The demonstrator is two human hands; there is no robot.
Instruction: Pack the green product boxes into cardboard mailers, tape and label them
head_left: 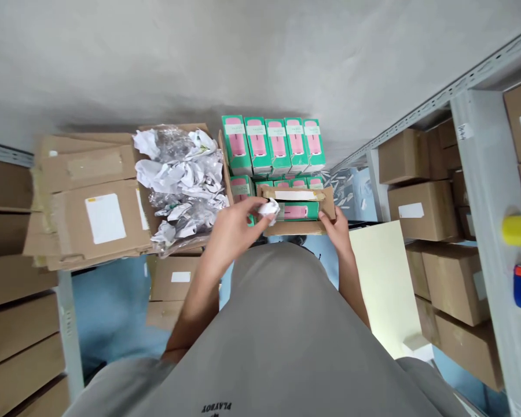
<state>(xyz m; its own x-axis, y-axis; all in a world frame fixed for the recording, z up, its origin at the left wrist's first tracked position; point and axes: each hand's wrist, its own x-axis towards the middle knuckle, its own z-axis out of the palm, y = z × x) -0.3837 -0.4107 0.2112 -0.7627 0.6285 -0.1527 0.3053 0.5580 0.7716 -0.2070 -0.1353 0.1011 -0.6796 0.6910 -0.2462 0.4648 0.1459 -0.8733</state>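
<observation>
A small opened cardboard box [296,230] sits close in front of my body. Inside it lies a green and pink product box [297,211] on its side. My left hand [238,226] pinches a crumpled piece of white paper [270,209] at the left end of that cardboard box. At the opposite end, my right hand [336,227] grips the cardboard wall, the thumb over its edge. Just beyond stand rows of upright green and pink boxes [279,145]. Left of them, a large carton holds a heap of crumpled white paper [178,174] and clear plastic.
Flattened cardboard [73,214] with a white label is stacked at the left. Shelves of brown cartons [421,211] line the right, with a yellow tape roll [520,231] on the upright. A pale yellow board [384,278] leans below. A grey wall [260,58] rises behind.
</observation>
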